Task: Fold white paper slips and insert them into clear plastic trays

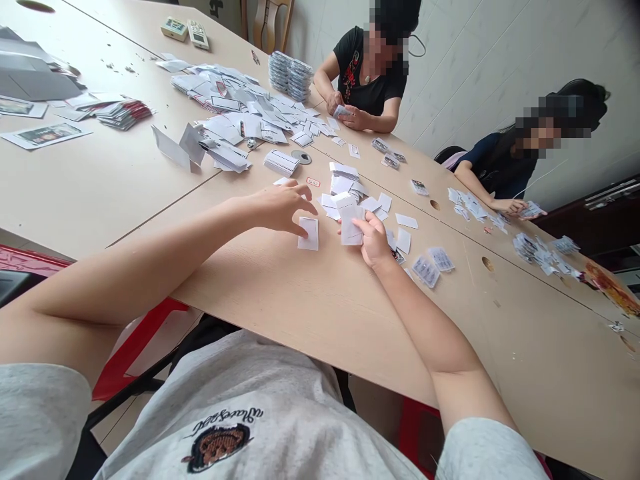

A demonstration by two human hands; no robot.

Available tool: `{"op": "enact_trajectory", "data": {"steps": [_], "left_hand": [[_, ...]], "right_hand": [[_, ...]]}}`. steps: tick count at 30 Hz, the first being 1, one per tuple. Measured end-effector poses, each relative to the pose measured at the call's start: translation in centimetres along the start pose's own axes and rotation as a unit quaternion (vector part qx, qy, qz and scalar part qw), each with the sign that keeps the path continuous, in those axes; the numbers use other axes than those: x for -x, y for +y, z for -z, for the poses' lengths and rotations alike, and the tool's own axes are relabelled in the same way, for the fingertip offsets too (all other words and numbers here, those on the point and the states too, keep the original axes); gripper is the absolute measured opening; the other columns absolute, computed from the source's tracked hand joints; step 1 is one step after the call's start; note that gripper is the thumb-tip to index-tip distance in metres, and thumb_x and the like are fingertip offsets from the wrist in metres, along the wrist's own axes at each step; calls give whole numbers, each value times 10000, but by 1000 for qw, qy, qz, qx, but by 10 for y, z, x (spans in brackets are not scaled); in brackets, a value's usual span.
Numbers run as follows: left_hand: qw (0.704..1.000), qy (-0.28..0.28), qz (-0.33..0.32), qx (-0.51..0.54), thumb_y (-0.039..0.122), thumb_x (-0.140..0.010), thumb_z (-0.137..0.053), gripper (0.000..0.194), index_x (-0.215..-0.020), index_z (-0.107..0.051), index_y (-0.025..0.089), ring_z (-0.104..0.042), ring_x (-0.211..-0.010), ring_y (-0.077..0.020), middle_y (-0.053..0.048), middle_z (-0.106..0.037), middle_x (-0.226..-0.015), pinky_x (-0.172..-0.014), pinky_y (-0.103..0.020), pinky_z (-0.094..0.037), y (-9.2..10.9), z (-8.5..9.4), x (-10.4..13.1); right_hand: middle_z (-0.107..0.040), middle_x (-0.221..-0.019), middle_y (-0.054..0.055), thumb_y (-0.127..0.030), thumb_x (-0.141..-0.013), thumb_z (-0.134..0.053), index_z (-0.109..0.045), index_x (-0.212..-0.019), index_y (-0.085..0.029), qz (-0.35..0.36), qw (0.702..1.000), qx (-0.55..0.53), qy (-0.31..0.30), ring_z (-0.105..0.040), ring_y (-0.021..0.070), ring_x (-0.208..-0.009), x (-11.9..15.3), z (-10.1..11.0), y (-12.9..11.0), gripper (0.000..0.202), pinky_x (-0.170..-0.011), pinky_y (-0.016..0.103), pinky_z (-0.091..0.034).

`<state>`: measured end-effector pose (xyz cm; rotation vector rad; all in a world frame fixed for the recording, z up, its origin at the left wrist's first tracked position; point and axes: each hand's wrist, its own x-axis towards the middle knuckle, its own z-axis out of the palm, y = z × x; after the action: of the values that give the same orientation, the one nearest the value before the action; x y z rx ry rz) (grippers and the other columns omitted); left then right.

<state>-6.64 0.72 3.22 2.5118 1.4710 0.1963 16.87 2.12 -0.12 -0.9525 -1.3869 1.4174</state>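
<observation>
My right hand (374,239) grips a few white paper slips (350,217) between thumb and fingers, held upright above the table. With its fingers spread and curved, my left hand (280,205) is over a single white slip (309,235) lying on the wood. The thumb tip is at that slip's left edge; whether it presses on it I cannot tell. Just beyond my hands is a loose pile of white slips (345,179). To the right of my right hand lie two clear plastic boxes (427,271) with small parts inside.
A large heap of paper slips (235,107) spreads over the table (320,300) at the back left. Stacked clear packs (290,75) stand behind it. Two co-workers, one in a black shirt (377,100) and one in dark blue (493,157), handle small packs across the table.
</observation>
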Motion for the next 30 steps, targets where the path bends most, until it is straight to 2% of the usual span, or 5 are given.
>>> {"op": "enact_trajectory", "data": {"steps": [11,17,22,26,30], "left_hand": [[1000,-9,-12,-16,591,-697,-566,474,-1117,-620,379,-289,-1191,-288,-25,-435,-1304,-969,-371,-266,-7,-4,0],[1000,18,-7,-19,618,-739,-496,496,-1171,-580,389,-314,-1171,-311,-40,-397,-1325,-969,-415,-264,11,-19,-1],[999,5,40,-22,607,-819,-350,502,-1223,-533,371,-224,-1257,-369,-53,-246,-1448,-991,-498,-200,31,-29,-1],[996,-48,73,-3,682,-761,-391,663,-1345,-372,369,-100,-1309,-425,-81,-107,-1506,-977,-558,-162,20,-22,-4],[985,78,152,-1,650,-822,-296,695,-1400,-285,265,-137,-1283,-382,-105,-192,-1474,-979,-537,-143,-12,-14,-10]], "right_hand": [[-661,-765,9,-270,-712,-571,-534,-899,-202,-10,1000,-5,-7,-641,190,-720,1,-2,0,203,-680,367,-536],[-668,-831,16,-290,-702,-582,-540,-917,-208,-17,999,-9,-30,-632,190,-827,11,-18,5,234,-766,351,-519],[-671,-843,25,-272,-661,-614,-530,-901,-206,-47,998,-32,13,-631,208,-859,14,-26,10,262,-752,355,-521],[-671,-809,24,-253,-662,-617,-520,-898,-215,-75,996,-51,3,-644,223,-809,14,-26,10,258,-683,369,-531],[-663,-809,18,-261,-667,-625,-539,-860,-200,-81,994,-66,-10,-629,200,-775,14,-24,9,220,-675,342,-516]]}}
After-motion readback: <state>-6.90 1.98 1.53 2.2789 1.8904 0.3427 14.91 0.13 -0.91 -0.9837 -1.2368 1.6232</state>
